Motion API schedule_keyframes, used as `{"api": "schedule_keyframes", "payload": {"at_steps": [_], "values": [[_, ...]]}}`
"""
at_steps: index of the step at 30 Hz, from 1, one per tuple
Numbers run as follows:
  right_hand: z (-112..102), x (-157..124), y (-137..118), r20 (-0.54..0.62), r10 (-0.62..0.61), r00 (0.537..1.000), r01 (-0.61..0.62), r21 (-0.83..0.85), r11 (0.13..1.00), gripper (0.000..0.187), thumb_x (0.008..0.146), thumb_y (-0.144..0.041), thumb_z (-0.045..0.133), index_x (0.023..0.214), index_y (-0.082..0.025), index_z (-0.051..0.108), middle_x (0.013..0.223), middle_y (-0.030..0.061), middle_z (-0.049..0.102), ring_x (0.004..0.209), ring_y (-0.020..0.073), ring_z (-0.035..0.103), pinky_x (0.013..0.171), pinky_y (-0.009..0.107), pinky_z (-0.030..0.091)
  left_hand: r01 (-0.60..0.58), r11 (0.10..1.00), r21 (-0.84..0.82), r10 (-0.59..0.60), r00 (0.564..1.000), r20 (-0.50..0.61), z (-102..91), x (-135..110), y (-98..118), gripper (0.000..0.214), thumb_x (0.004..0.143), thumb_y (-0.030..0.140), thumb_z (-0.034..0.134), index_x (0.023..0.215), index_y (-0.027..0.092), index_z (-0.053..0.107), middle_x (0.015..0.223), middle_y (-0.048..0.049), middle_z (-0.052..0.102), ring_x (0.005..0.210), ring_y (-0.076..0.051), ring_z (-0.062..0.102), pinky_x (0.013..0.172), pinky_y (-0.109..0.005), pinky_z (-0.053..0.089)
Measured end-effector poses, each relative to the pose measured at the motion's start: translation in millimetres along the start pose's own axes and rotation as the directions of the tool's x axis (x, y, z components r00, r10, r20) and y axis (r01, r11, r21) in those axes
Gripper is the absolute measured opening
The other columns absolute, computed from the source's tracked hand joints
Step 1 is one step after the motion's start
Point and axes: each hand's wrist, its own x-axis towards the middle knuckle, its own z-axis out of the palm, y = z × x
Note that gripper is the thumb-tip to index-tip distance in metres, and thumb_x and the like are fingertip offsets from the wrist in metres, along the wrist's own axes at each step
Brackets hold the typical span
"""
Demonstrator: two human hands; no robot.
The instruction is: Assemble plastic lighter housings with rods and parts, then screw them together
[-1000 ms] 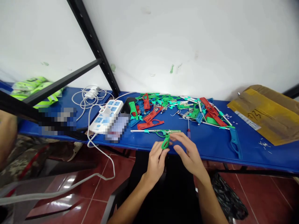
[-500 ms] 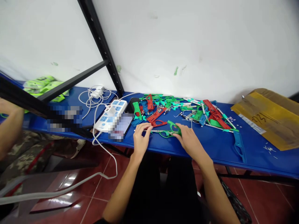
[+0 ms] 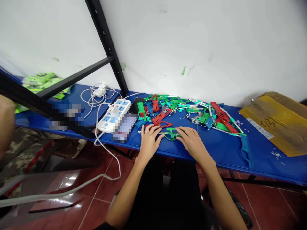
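Note:
Before me on the blue table lies a green long-nosed lighter (image 3: 170,134), its casing in halves with a looped handle and a thin metal tube pointing left. My left hand (image 3: 149,140) closes its thumb and fingers around the tube side. At the handle end, my right hand (image 3: 192,143) grips the green casing between thumb and fingers, which hide part of it. Beyond both hands spreads a pile of lighter parts, with a red casing (image 3: 163,118) close to my left fingers and a blue casing (image 3: 245,150) off to the right.
A white power strip (image 3: 114,115) with cables and a phone (image 3: 128,124) lie left of my hands. A taped cardboard box (image 3: 275,124) is at the right. A black metal post (image 3: 107,44) rises at the left. Another person's arm (image 3: 6,124) shows at the far left.
The green casing half in my right hand, tilted up before, now lies lower against the other half. My left hand has shifted slightly right along the tube.

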Motion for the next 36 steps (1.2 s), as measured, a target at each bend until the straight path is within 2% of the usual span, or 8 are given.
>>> {"api": "schedule_keyframes", "payload": {"at_steps": [6,10,15,19,21,26,31,36], "values": [[4,-9,-14,-0.206,0.147,0.968,-0.119,0.139,0.983,0.047,0.111,-0.030,0.063,0.157,-0.023,0.053,0.138,0.0161,0.074,0.127,0.0313,0.070,0.105,0.047,0.055,-0.014,0.996,0.088,0.007,0.997,0.074,-1.8,0,5,0.017,0.105,0.034,0.070,0.116,0.033,0.082,0.145,-0.0032,0.074,0.142,-0.035,0.057,0.132,-0.074,0.025],[7,-7,-21,-0.267,0.126,0.955,-0.086,0.158,0.984,0.045,0.108,-0.025,0.066,0.152,-0.025,0.056,0.137,0.0145,0.075,0.124,0.0311,0.071,0.105,0.049,0.054,-0.015,0.997,0.078,0.007,0.995,0.096,-4.6,1,5,0.014,0.105,0.034,0.070,0.112,0.033,0.082,0.146,-0.0026,0.074,0.145,-0.034,0.055,0.133,-0.072,0.026],[6,-4,-21,-0.207,0.061,0.976,-0.033,0.138,0.990,0.039,0.108,-0.020,0.064,0.146,-0.023,0.059,0.138,0.0139,0.075,0.123,0.0313,0.070,0.108,0.051,0.050,-0.011,0.999,0.053,0.006,0.995,0.095,-3.4,1,3,0.014,0.104,0.031,0.072,0.115,0.031,0.080,0.147,-0.0046,0.073,0.148,-0.034,0.053,0.134,-0.069,0.025],[9,2,-20,-0.092,0.035,0.995,-0.023,0.128,0.991,0.036,0.110,-0.024,0.058,0.145,-0.025,0.062,0.136,0.0127,0.076,0.123,0.0304,0.071,0.114,0.053,0.047,-0.009,1.000,-0.003,0.009,0.998,0.054,-1.2,1,0,0.036,0.100,0.029,0.077,0.135,0.031,0.072,0.146,-0.0079,0.073,0.146,-0.034,0.055,0.133,-0.069,0.025],[11,4,-19,-0.019,0.026,0.999,-0.024,0.111,0.994,0.036,0.111,-0.026,0.055,0.147,-0.025,0.063,0.138,0.0127,0.075,0.124,0.0305,0.070,0.116,0.054,0.045,-0.020,1.000,-0.022,0.021,0.999,0.050,-1.3,1,-2,0.041,0.098,0.029,0.079,0.139,0.031,0.070,0.146,-0.0080,0.073,0.146,-0.034,0.056,0.134,-0.069,0.024],[16,4,-17,0.038,-0.003,0.999,-0.001,0.087,0.996,0.038,0.113,-0.028,0.052,0.149,-0.024,0.065,0.140,0.0135,0.075,0.126,0.0309,0.069,0.120,0.057,0.042,-0.048,0.998,-0.034,0.050,0.996,0.073,-4.1,1,-3,0.034,0.099,0.033,0.079,0.134,0.034,0.075,0.146,-0.0065,0.073,0.146,-0.033,0.056,0.132,-0.065,0.028],[16,1,-17,0.053,0.008,0.999,-0.015,0.127,0.992,0.036,0.113,-0.029,0.054,0.146,-0.023,0.068,0.140,0.0131,0.075,0.123,0.0302,0.069,0.116,0.054,0.048,-0.071,0.997,0.018,0.070,0.997,0.029,-4.0,1,-1,0.024,0.102,0.031,0.074,0.126,0.035,0.080,0.148,-0.0050,0.072,0.147,-0.034,0.055,0.133,-0.070,0.023],[17,2,-19,0.052,0.005,0.999,-0.013,0.144,0.990,0.036,0.116,-0.028,0.049,0.148,-0.023,0.066,0.147,0.0124,0.073,0.137,0.0281,0.066,0.124,0.056,0.041,-0.096,0.995,0.029,0.096,0.995,0.026,0.4,0,-2,0.019,0.105,0.029,0.069,0.118,0.032,0.082,0.146,-0.0048,0.074,0.147,-0.036,0.054,0.132,-0.074,0.022]]}}
